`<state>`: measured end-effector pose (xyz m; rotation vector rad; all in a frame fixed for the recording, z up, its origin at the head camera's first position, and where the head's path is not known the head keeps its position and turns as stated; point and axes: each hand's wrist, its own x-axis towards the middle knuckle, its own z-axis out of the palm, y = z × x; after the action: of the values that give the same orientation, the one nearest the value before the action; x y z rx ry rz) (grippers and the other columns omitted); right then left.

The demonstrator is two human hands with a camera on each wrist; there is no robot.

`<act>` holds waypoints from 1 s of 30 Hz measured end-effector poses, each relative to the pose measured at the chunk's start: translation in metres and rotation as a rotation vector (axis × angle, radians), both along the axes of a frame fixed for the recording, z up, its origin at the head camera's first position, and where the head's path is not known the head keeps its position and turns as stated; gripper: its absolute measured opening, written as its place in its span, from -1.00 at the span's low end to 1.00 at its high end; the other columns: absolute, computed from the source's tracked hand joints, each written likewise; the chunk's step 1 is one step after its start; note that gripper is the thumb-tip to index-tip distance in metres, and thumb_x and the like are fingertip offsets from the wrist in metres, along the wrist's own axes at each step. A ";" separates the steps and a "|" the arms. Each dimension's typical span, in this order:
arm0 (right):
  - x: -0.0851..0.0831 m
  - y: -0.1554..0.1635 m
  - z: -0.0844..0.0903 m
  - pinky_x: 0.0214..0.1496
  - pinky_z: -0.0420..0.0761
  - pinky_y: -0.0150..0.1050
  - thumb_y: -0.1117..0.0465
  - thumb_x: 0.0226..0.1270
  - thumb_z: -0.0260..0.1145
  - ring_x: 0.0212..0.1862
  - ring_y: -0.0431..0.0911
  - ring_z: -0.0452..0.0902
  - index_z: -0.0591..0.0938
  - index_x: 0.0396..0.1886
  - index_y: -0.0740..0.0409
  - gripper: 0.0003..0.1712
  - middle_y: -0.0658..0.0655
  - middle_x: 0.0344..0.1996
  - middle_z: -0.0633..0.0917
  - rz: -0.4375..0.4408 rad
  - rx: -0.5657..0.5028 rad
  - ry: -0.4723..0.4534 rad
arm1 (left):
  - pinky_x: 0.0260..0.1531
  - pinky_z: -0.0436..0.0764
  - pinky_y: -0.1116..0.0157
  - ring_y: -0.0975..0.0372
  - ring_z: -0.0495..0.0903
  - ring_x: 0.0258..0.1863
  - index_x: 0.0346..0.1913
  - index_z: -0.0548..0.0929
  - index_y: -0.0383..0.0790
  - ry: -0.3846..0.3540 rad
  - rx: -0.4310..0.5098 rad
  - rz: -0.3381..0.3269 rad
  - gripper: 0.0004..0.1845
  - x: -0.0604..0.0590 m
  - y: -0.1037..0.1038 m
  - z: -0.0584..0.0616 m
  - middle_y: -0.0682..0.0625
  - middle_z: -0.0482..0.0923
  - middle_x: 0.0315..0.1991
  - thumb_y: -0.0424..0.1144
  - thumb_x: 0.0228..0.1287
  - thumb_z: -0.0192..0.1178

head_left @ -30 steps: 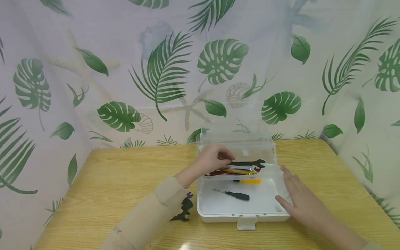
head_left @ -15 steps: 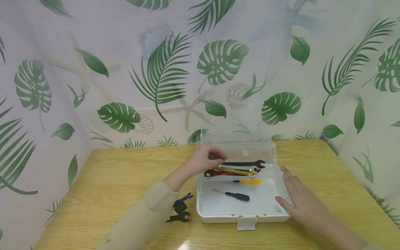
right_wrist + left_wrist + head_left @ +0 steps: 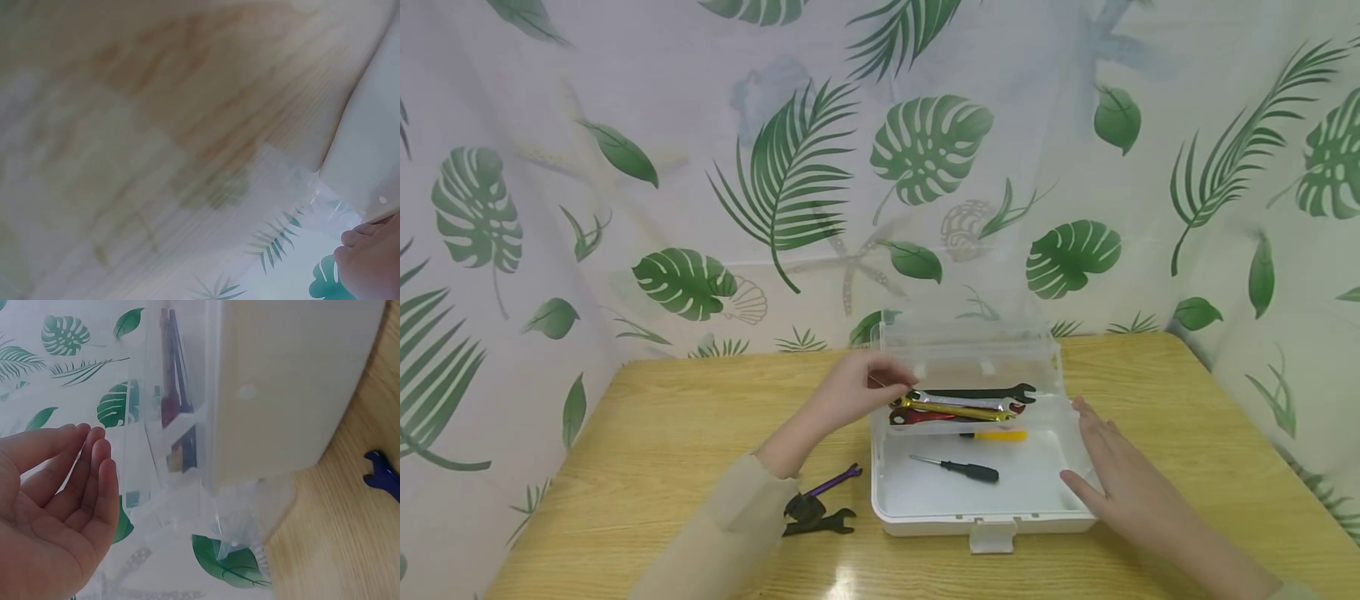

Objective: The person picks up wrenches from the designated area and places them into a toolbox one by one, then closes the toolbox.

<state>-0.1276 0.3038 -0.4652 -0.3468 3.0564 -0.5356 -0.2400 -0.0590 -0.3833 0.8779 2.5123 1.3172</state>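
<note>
My left hand (image 3: 861, 387), fingers loosely bent and with nothing between them in the left wrist view, hovers by the back left of the white toolbox (image 3: 988, 525). Below its fingertips, the clear tray (image 3: 943, 429) holds several wrenches: a black wrench (image 3: 977, 393), a silver wrench (image 3: 973, 402), a gold wrench (image 3: 955, 409) and a red wrench (image 3: 917, 417). My right hand (image 3: 1116, 462) rests its straight fingers against the box's right wall. On the box floor lie a black-handled screwdriver (image 3: 970, 471) and a yellow-handled tool (image 3: 1002, 435), partly under the tray.
Left of the box, a purple wrench (image 3: 835, 482), a dark lump-shaped object (image 3: 807, 507) and a black open-ended wrench (image 3: 831, 523) lie on the wooden table (image 3: 700, 417), partly behind my left sleeve. The clear lid (image 3: 966, 329) stands raised at the back. A front latch (image 3: 992, 537) hangs down.
My left hand has drawn back leftward from over the tray, uncovering the wrenches' left ends. More of the purple and black wrenches on the table shows. The right hand has stayed put.
</note>
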 end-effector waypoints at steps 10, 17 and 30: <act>0.000 0.000 -0.001 0.54 0.24 0.47 -0.13 0.61 0.22 0.60 0.51 0.10 -0.15 0.73 0.34 0.10 0.38 0.72 -0.01 -0.004 0.001 0.002 | -0.05 0.75 0.34 0.12 0.79 -0.09 -0.03 0.82 -0.32 0.008 -0.014 0.055 -0.85 0.012 -0.028 -0.010 -0.15 0.83 -0.05 -0.38 0.47 0.31; 0.001 0.000 0.000 0.56 0.21 0.46 -0.13 0.61 0.22 0.61 0.49 0.10 -0.14 0.73 0.34 0.09 0.36 0.73 -0.02 -0.002 -0.005 -0.001 | -0.05 0.76 0.33 0.12 0.79 -0.10 -0.01 0.81 -0.34 -0.013 -0.004 0.074 -0.83 0.023 -0.045 -0.019 -0.18 0.83 -0.05 -0.39 0.48 0.29; 0.000 0.000 -0.001 0.61 0.15 0.43 -0.11 0.60 0.24 0.62 0.46 0.09 -0.11 0.72 0.36 0.08 0.37 0.72 0.00 0.000 -0.016 0.008 | -0.08 0.72 0.42 0.10 0.79 -0.11 -0.03 0.81 -0.36 -0.070 0.011 0.154 -0.84 0.041 -0.077 -0.044 -0.21 0.82 -0.04 -0.39 0.47 0.29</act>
<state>-0.1273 0.3035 -0.4659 -0.3502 3.0612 -0.5598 -0.1994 -0.1356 -0.4272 0.6394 2.5646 1.3819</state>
